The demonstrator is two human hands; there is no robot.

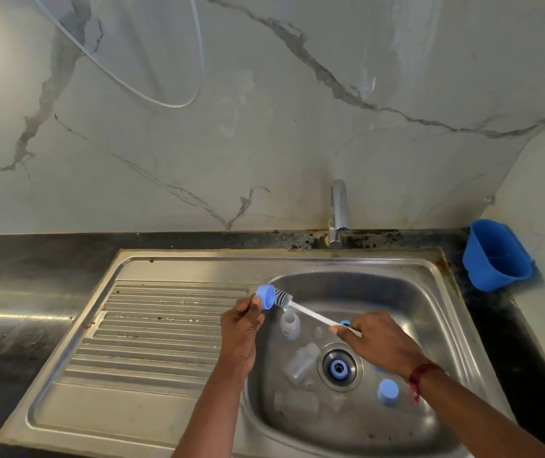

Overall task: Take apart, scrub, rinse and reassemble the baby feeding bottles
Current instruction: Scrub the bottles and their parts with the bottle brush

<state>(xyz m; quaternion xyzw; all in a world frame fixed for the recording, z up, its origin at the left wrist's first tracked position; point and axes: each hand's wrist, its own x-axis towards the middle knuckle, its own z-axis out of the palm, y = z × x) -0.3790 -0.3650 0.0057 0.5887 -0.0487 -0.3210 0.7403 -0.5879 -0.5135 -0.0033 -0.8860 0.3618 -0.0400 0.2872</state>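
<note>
Head view showed the left hand [241,325] pinching a blue cap [266,296], the right hand [375,340] at three o'clock gripping the brush [310,314]; hard scrubbing could pop the cap loose.

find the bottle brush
Head view: the bottle brush is over the sink's left side, handle in the right hand, bristles at the blue cap the left hand holds.

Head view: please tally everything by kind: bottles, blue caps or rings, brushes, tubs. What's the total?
Clear bottles: 3, the third faint.
Blue caps or rings: 4, counting the cap in the left hand.
Brush: 1, in the right hand.
Blue tub: 1.
Total: 9.
</note>
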